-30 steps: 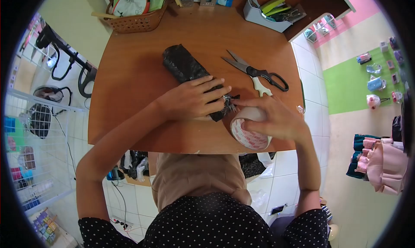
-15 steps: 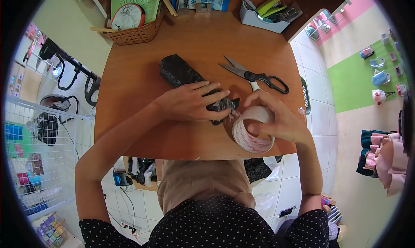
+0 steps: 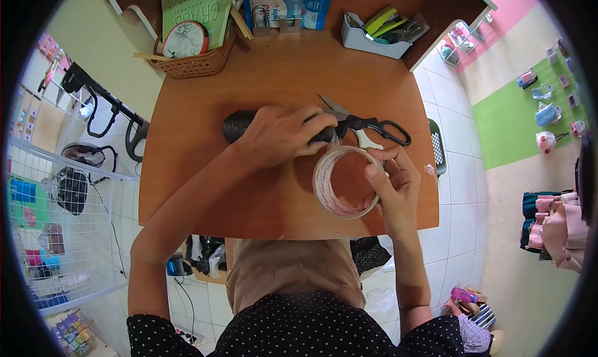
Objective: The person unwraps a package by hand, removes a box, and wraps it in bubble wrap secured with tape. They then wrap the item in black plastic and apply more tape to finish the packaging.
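My left hand (image 3: 283,133) is closed around a parcel wrapped in black plastic (image 3: 237,128), which lies on the wooden table (image 3: 261,201). Its rounded end sticks out to the left of the hand, and part of its other end shows beyond my fingers. In my right hand (image 3: 400,181), a large roll of clear tape (image 3: 325,189) is gripped by the rim, its printed core tilted toward me. A strip of tape stretches from the roll to the parcel's right end. Just behind the roll lie scissors (image 3: 356,123) with black and white handles, blades partly open.
At the back left stands a brown woven basket (image 3: 199,65) with a green packet. A blue wipes pack (image 3: 305,11) leans at the back. A grey bin (image 3: 377,47) of tools sits back right. A white wire rack (image 3: 68,226) is on the left.
The parcel has turned from slanting to nearly level, with my left hand on it. My right hand has shifted left and lifted the tape roll, now tilted with tape stretched to the parcel.
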`<state>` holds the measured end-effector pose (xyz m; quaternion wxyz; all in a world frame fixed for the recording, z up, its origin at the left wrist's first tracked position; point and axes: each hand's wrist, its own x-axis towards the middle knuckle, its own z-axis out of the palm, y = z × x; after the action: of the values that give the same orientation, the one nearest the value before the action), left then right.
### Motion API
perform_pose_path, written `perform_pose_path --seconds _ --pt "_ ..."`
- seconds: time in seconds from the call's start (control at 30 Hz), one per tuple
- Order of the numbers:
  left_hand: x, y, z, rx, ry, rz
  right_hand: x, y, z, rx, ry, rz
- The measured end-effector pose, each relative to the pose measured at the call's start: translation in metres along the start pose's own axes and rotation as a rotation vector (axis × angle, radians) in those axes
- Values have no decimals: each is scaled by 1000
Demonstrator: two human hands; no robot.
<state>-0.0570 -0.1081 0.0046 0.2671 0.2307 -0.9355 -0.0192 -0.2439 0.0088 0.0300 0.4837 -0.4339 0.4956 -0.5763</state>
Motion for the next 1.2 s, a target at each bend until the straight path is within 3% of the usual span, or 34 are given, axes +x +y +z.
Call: perform_pose_path --seconds 0.17,0.2,0.27,0.37,0.43,0.53,0.63,0.67,0.73,0.77,0.83,0.97,1.0,1.07,1.13,1.2 --pt "4 3 -7 -110 60 -137 -2 -6 5 60 -34 -44" --pt "6 4 -12 -106 62 -137 -4 -8 6 72 -88 122" --pt "14 5 -21 -173 44 -370 -10 -7 10 84 -141 285" --pt "18 7 -18 -243 165 -443 -13 -4 28 101 -97 78" --pt "20 6 -11 -242 255 -458 -12 -10 35 -137 -115 -181" --pt "26 2 -3 -311 422 -552 -17 -15 52 -212 50 -327" --pt "29 4 -1 -400 519 -648 -7 -13 44 -395 5 -411" --pt "28 5 0 -424 547 -669 -8 -14 43 -396 -4 -411" --pt "30 -9 -6 -472 670 -674 -12 -17 41 -402 -232 -168" --pt "31 -14 -8 -523 788 -665 -16 -20 43 -403 -231 -168" --pt "32 -14 -11 -507 824 -653 -20 -25 46 -475 -146 -159" --pt "26 -19 2 -913 913 -820 -8 -27 57 -592 -235 -261" --pt "23 -20 10 -1091 955 -906 -4 -29 58 -569 -271 -159" --pt "15 -25 24 -989 967 -974 3 -31 60 -547 -318 -50" --pt "6 -30 36 -883 972 -1035 12 -30 59 -723 -384 27" --pt "-5 -33 48 -965 926 -1175 21 -17 57 -807 -415 -25"
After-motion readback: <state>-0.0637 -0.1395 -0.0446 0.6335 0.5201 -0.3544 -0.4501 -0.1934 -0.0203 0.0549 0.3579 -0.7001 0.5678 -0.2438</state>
